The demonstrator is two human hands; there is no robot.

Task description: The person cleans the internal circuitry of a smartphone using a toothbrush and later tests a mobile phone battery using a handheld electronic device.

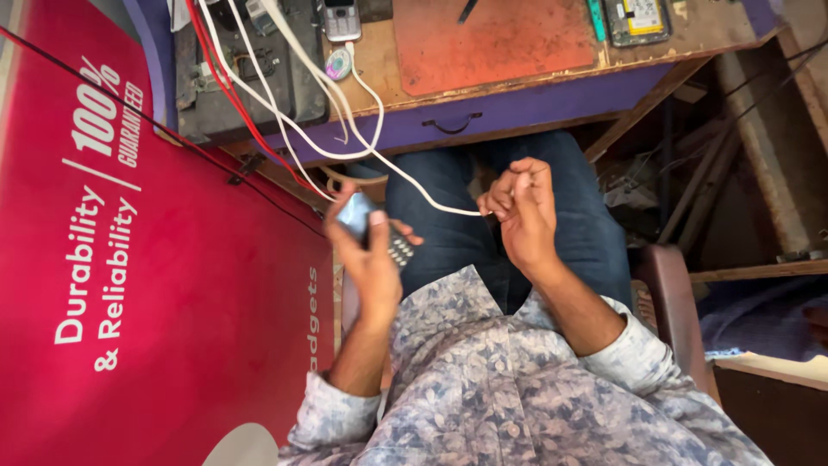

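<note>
My left hand [366, 255] grips a small keypad phone [373, 226], its grey top end up and its keypad facing right over my lap. My right hand [522, 211] is closed around the end of a white cable [405, 177], which runs up from the hand to the workbench. The two hands are a short way apart above my blue jeans [448, 216]. The cable's plug is hidden inside my right fist.
A purple-fronted wooden workbench [517, 108] with a drawer handle stands ahead, carrying a red mat [496, 43], another keypad phone [341, 19], an opened phone [636, 19] and tangled red and white wires [259, 95]. A red banner [155, 285] fills the left. A chair arm [668, 293] sits right.
</note>
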